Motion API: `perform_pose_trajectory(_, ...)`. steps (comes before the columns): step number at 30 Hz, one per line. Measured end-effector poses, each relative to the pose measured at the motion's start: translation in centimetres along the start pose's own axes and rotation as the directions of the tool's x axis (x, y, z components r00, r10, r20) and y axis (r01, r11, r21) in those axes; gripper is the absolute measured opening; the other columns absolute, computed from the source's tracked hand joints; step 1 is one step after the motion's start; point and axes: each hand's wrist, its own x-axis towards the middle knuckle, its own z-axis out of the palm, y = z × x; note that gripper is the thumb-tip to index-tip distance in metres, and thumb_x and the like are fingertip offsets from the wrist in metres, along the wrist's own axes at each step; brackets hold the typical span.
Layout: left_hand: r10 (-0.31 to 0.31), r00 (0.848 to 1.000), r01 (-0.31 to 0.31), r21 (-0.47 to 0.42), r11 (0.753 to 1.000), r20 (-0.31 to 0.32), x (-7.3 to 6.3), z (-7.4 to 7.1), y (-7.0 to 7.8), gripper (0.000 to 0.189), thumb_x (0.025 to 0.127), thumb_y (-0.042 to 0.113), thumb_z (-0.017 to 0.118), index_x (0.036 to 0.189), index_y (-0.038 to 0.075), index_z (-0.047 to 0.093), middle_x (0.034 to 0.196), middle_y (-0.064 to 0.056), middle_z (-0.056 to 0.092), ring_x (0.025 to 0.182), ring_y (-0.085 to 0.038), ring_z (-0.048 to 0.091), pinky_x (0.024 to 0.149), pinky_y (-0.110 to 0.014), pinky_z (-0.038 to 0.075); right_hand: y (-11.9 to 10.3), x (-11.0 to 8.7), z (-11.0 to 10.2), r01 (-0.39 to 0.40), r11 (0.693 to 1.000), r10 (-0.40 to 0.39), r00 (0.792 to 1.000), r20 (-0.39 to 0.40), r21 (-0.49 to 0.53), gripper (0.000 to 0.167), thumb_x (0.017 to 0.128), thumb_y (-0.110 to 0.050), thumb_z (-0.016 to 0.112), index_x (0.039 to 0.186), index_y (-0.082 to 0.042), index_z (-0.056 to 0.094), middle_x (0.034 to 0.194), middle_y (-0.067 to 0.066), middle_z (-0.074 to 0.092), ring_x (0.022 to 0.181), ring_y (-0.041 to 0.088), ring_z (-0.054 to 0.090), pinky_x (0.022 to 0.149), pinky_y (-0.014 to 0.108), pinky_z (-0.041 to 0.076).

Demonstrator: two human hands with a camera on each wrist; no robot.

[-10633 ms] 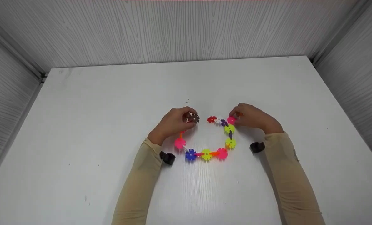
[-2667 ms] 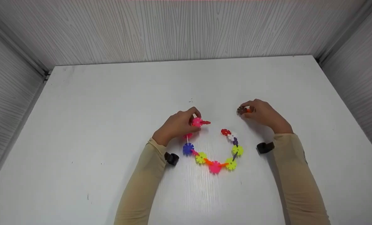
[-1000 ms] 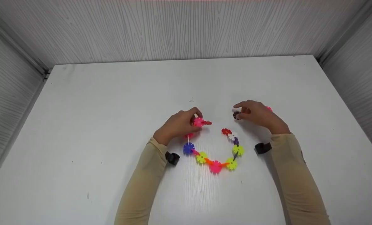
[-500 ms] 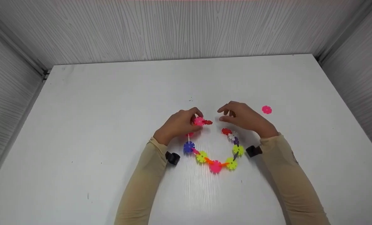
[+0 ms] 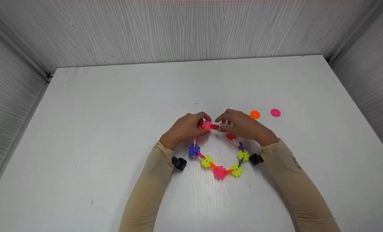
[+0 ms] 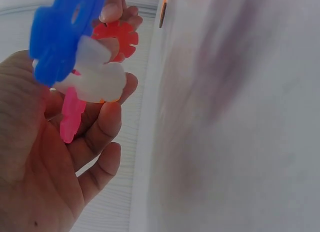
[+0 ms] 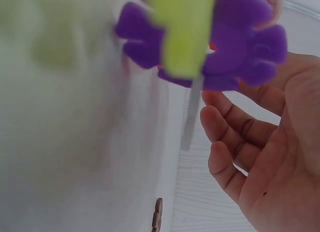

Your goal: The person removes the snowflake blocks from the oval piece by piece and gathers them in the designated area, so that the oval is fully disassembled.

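Note:
A chain of notched snowflake discs curves over the table in a loop with a gap at the back. My left hand pinches a pink disc near its left end; a red disc sticks out beyond it. At that red disc, my right hand has its thumb by the edge and its index finger a little above. Another red disc ends the chain's other side. Close to the left wrist camera are a blue disc and a white one; a purple disc partly covers the right fingers.
Loose on the table behind the right hand lie an orange disc and a pink disc. A brown disc shows in the right wrist view. Grey wood-grain panels border the white table at back and sides.
The brown disc passed from my left hand to my right, which then set it down and moved left to the red disc. The loose orange and pink discs came into sight.

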Motion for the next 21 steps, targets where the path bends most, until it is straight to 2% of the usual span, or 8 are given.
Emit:
perform_pose_trajectory(10,-0.008,1.000,0.008,0.028,1.000,-0.014,0.1,0.3,-0.1,0.042,0.087,0.031,0.070,0.126,0.018,0.058,0.105,-0.003,0.066,0.091,-0.017,0.059,0.086,-0.032,0.053,-1.0,-0.1,0.4,0.090,0.988,-0.094,0.995,-0.019,-0.124,0.029,0.092,-0.028,0.065,0.116,-0.012,0.067,0.107,0.005,0.064,0.088,0.020,0.061,0.082,0.037,0.054)
perform_pose_trajectory(15,0.002,1.000,-0.002,0.022,1.000,-0.012,0.1,0.3,0.1,0.042,0.088,0.031,0.070,0.126,0.018,0.058,0.105,-0.002,0.066,0.089,-0.017,0.059,0.086,-0.030,0.053,-1.2,0.0,0.6,0.096,0.985,-0.101,0.995,-0.027,-0.141,0.026,0.093,-0.027,0.064,0.112,-0.010,0.069,0.105,0.005,0.065,0.089,0.020,0.061,0.085,0.036,0.054)
perform_pose_trajectory(21,0.020,1.000,-0.020,0.005,1.000,-0.008,0.1,0.4,0.2,0.040,0.088,0.031,0.070,0.124,0.017,0.059,0.100,-0.002,0.066,0.086,-0.016,0.058,0.082,-0.029,0.053,-1.2,0.0,0.6,0.124,0.982,-0.134,0.989,-0.058,-0.145,0.018,0.092,-0.023,0.066,0.105,-0.011,0.071,0.097,0.004,0.066,0.084,0.018,0.060,0.081,0.035,0.055)
